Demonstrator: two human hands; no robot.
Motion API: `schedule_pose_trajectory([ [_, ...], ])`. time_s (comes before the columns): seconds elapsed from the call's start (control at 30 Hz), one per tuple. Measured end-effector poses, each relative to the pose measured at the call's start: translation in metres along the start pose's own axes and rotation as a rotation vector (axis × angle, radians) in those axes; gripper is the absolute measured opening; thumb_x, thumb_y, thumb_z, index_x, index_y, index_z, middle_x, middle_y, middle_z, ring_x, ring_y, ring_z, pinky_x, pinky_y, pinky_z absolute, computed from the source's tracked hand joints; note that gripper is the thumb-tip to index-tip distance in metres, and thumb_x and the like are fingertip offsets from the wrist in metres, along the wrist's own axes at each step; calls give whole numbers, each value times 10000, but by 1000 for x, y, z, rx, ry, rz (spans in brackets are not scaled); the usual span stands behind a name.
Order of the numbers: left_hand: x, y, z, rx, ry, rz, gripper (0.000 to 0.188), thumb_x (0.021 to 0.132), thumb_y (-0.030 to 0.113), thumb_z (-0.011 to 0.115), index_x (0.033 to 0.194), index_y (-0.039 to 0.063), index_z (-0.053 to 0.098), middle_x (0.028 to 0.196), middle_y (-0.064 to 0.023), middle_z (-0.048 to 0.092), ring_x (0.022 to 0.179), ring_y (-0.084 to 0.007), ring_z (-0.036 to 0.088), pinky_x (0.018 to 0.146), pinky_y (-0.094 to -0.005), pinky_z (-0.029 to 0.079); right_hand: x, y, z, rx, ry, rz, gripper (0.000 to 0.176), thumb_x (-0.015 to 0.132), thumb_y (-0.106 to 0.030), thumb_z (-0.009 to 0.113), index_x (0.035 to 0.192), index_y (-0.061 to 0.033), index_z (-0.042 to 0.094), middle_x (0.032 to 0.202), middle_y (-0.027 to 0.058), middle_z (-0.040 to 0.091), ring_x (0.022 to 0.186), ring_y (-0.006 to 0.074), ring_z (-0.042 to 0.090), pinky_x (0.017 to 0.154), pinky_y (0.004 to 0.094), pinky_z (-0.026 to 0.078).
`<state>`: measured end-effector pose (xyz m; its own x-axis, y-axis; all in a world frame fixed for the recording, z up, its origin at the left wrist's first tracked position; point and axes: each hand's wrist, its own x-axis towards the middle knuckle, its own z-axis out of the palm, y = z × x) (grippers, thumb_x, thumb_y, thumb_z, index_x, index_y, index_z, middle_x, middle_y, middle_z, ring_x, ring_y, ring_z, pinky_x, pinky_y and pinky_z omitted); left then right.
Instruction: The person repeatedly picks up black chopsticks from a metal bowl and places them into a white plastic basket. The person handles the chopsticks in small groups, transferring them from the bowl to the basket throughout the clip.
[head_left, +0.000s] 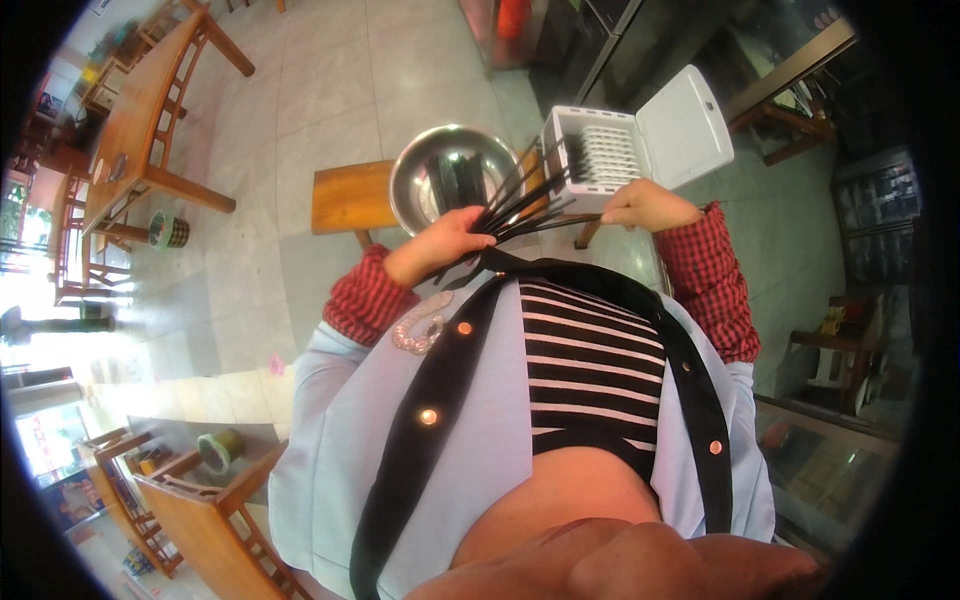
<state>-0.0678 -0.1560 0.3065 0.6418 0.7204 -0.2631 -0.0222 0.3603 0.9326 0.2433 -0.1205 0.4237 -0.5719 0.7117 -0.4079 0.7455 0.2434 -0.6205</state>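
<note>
A fanned bunch of black chopsticks (525, 204) is gripped in my left hand (453, 238), in front of my chest. My right hand (636, 204) pinches the far ends of one or a few of these sticks; how many I cannot tell. Beyond my left hand is a round stainless steel basin (409, 176) with more black chopsticks (456, 182) lying in it. Just past my right hand stands a white plastic box (596, 196), its lid (684, 127) swung up to the right. Inside it are a white slotted rack (611, 154) and dark stick ends.
The basin and box rest on a wooden bench (352, 196). Wooden tables (142, 150) and chairs are on the left, with a small waste bin (168, 229) on the tiled floor (322, 90). Glass-fronted cabinets (817, 465) and a wooden chair (844, 341) stand on the right.
</note>
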Motion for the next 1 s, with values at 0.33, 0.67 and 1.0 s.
schedule_pose_trajectory([
  [0.33, -7, 36, -39, -98, 81, 86, 161, 778, 14, 509, 937, 0, 494, 661, -23, 516, 485, -64, 444, 427, -174, 352, -33, 56, -42, -22, 418, 544, 145, 702, -105, 628, 659, 27, 588, 504, 51, 518, 472, 119, 496, 448, 263, 394],
  [0.67, -3, 62, -59, 3, 92, 96, 145, 783, 5, 500, 927, 2, 514, 649, -30, 515, 472, -66, 445, 416, -168, 347, 39, -83, 23, -344, 718, -478, 137, 627, -49, 645, 737, -8, 576, 694, 71, 540, 750, 226, 534, 643, 324, 428],
  [1.0, -11, 51, -78, -125, 86, 87, 149, 779, 11, 514, 928, 9, 511, 656, -35, 529, 481, -68, 454, 423, -173, 358, 93, -44, 30, -484, 544, -306, 128, 721, -172, 545, 718, -51, 587, 687, 98, 551, 655, 280, 550, 583, 363, 440],
])
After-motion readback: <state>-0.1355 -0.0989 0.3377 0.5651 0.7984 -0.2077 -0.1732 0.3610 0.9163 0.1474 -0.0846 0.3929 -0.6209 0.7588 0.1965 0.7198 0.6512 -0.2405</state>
